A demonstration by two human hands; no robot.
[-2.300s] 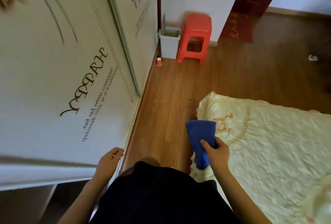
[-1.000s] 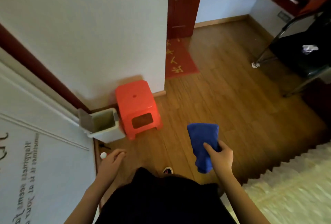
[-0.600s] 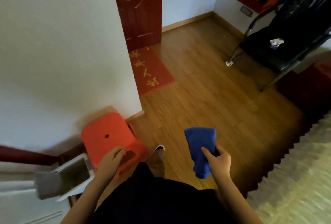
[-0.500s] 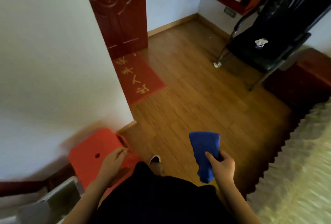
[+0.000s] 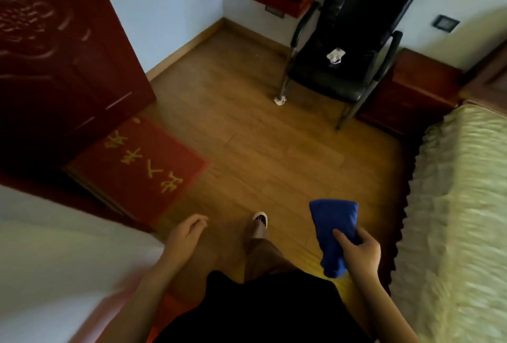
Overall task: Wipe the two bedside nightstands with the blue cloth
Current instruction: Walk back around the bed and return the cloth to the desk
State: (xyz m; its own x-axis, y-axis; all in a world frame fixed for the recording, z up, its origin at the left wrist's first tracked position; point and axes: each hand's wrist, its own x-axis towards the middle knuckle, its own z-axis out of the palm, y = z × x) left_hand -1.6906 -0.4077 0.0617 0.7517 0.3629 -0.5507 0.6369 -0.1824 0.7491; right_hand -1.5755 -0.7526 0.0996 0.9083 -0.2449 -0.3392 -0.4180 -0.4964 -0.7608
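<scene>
Head view showed a person walking across the wooden floor (image 5: 260, 145), beside the bed (image 5: 461, 205). The right hand (image 5: 359, 253) grasped the blue cloth (image 5: 333, 233) at its lower half, thumb pressed on its face, carried at waist height, probably so it stayed ready for wiping. The cloth was folded into a narrow pad, its long axis running roughly away from the body, the broad folded end pointing forward and the narrower end hanging toward the wearer. The left hand (image 5: 186, 235) hung loose and empty, fingers lightly curled, likely just swinging with the stride. A dark wooden nightstand (image 5: 411, 90) stood ahead by the bed's head, partly behind a black chair (image 5: 340, 68); the cloth was well apart from it.
</scene>
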